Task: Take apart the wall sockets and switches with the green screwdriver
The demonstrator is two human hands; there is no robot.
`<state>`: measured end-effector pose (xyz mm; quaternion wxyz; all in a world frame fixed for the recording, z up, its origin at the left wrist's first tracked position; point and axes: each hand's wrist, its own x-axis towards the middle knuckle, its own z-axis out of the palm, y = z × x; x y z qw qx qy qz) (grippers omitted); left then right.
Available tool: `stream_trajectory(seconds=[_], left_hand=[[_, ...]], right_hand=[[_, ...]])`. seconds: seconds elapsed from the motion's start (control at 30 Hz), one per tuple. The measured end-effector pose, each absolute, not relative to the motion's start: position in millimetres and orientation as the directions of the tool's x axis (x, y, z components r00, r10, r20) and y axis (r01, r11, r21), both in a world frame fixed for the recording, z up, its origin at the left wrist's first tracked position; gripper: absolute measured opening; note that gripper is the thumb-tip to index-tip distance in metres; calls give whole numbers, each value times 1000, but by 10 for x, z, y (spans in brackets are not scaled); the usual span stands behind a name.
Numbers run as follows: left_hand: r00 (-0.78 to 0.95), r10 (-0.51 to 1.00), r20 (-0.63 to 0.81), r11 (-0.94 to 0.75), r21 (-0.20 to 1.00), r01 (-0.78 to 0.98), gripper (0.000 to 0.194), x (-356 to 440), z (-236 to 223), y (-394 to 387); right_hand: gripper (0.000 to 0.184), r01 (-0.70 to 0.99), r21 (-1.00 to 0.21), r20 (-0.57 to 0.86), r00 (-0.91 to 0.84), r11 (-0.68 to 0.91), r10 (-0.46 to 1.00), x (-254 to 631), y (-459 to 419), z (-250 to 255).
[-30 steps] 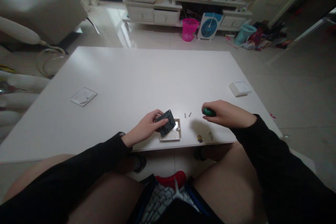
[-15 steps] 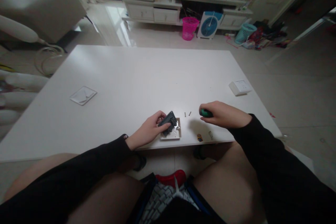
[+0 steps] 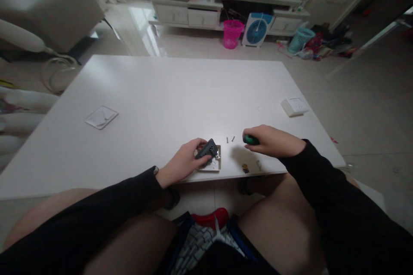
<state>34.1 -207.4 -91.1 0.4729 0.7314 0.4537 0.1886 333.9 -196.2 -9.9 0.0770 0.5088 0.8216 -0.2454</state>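
The left hand (image 3: 183,161) pinched a dark grey part (image 3: 208,149) between thumb and curled fingers, just above a shallow cream tray (image 3: 214,166). The right hand (image 3: 270,139), its fingers closed around a green handle (image 3: 251,139), hung to the right; any shaft was hidden. Over the last second the part had tipped more edge-on and the right hand had drifted slightly left, so part and handle were closer but well apart. Beyond the tray, two screws (image 3: 227,140) lay loose on the white table (image 3: 161,94), unmoved and apparently unused.
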Motion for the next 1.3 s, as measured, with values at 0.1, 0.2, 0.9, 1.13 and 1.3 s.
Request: stream_trajectory(seconds=[0.1,0.2,0.9,1.13,1.3], left_hand=[[520,848,-102,-232,811,537,37,312,-871,-2042],[509,857,-76,-274,770,577,42,247,-831,-1981],[748,655,-109,-470,716,516,112,64,-1081,-1903],[751,655,-87,-501,694,518,108,59,-1059,-1911],[744,662,-90,-495,693,525,107,62,-1027,-1922]], right_hand=[[9,875,-322,-380,-470,362,797,3333,-1966,-106],[8,872,-322,-370,-475,370,798,3336,-1970,-113],[16,859,-144,-428,-501,491,752,3113,-1561,-879],[13,858,-122,-466,-493,498,735,3121,-1548,-933],[14,811,-213,-387,-582,544,715,3080,-1553,-866]])
